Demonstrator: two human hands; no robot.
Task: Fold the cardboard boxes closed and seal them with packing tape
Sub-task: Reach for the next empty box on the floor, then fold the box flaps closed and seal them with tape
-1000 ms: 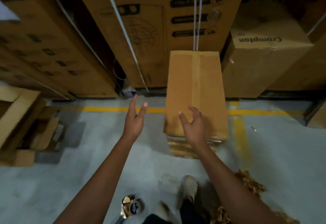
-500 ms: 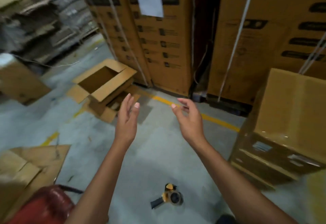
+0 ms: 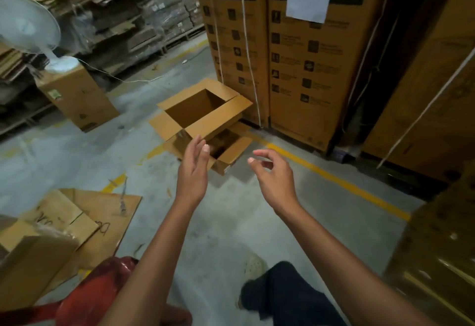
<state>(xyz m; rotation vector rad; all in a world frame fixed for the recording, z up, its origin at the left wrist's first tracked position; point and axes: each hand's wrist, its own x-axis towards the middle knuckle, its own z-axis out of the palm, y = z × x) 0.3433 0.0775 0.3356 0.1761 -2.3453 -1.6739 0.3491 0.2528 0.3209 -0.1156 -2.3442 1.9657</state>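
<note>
Warehouse floor, cartons stacked behind: my left grip and right grip hover released, empty. Both face the open box, presumably to fold its flaps.

Bare left hand, fingers straight, and right hand, fingers loosely curled, hover apart above grey concrete floor. At 12 o'clock stands an open-topped brown cardboard box; at 10 o'clock, a white round fan.

the lower open box is partly hidden by the upper open box and the left hand; print on the tall cartons is too blurred to read; the white fan and a red object are cut by the edges
</note>
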